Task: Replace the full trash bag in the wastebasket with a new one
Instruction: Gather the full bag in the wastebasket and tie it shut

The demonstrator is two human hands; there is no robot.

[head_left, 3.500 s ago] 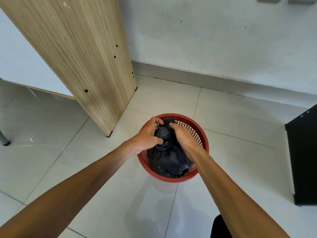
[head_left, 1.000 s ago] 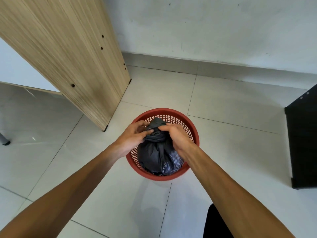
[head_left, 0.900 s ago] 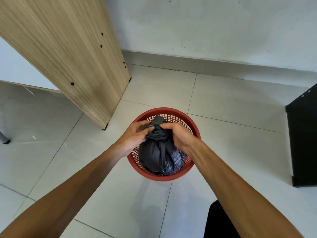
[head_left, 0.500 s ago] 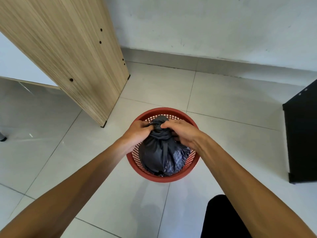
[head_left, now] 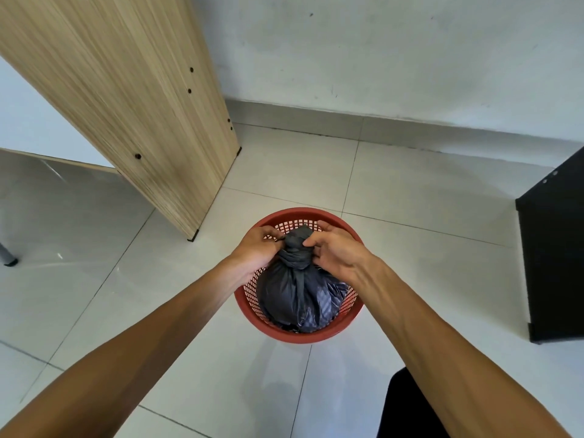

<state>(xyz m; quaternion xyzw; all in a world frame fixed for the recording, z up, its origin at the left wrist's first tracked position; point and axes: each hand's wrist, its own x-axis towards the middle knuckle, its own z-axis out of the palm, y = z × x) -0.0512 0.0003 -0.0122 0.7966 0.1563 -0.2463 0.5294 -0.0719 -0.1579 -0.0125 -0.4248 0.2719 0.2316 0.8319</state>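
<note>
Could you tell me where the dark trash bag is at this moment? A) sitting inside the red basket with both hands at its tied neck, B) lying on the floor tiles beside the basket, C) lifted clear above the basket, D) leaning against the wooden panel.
A: the dark trash bag sits inside the red basket, the left hand and right hand gripping its bunched neck.

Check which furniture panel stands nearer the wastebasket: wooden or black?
The light wooden panel, left of the red wastebasket; its bottom corner nearly reaches the rim. The black panel stands farther right.
</note>
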